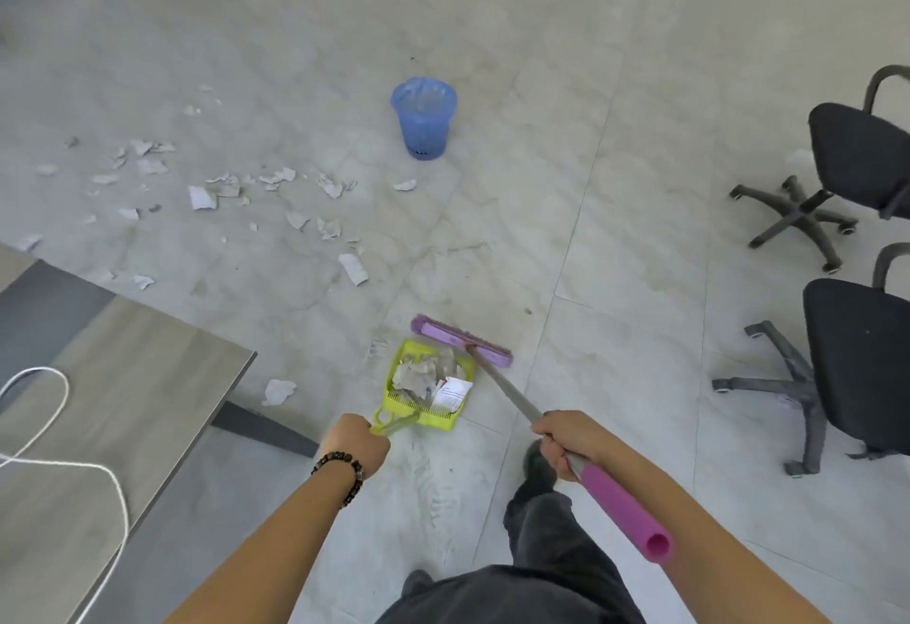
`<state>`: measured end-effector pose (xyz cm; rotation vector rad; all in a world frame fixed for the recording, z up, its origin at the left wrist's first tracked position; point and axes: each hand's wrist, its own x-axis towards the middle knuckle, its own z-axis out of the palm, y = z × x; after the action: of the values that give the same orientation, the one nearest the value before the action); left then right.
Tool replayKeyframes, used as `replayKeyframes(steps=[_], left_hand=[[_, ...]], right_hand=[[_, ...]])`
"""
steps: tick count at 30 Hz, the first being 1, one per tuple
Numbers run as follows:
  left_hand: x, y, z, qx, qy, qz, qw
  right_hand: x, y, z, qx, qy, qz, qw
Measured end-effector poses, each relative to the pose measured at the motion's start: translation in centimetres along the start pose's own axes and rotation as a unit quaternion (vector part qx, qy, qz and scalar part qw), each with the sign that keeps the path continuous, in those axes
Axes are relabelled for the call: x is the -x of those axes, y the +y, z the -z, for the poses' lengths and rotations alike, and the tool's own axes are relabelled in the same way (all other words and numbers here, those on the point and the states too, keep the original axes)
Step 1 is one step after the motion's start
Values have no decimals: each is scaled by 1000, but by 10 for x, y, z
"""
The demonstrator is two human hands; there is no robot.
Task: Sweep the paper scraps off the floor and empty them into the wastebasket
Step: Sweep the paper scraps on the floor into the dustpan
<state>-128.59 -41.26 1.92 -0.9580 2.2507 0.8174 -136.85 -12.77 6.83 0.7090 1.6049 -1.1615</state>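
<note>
My left hand (355, 443) grips the dustpan (427, 384), heaped with paper scraps (424, 373); my right hand (571, 443) holds the broom (462, 340) at its lip. The wastebasket (424, 118) stands well apart, so tilting probably spills some on the floor (541, 180).

Bare forearms — dark beaded bracelet (340, 468), dark grey trousers (541, 559).
</note>
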Motion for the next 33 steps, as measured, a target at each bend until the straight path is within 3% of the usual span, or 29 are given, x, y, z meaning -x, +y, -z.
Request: replayKeyframes(steps=[4, 13, 22, 25, 29, 33], left_hand=[[-29, 22, 14, 9, 22, 23, 999], [-42, 81, 43, 124, 81, 191, 970], [-52, 114, 38, 306, 130, 338, 880], [-62, 113, 33, 374, 135, 379, 835], [-84, 103, 35, 452, 139, 407, 781], [-99, 93, 48, 477, 147, 418, 759]], right_hand=[[-31, -57, 11, 34, -43, -23, 998], [-90, -229, 42, 265, -134, 110, 949], [-140, -357, -15, 422, -163, 143, 880], [-152, -380, -53, 496, -173, 159, 836], [-169, -407, -101, 566, -187, 179, 782], [-177, -420, -144, 607, -194, 188, 747]])
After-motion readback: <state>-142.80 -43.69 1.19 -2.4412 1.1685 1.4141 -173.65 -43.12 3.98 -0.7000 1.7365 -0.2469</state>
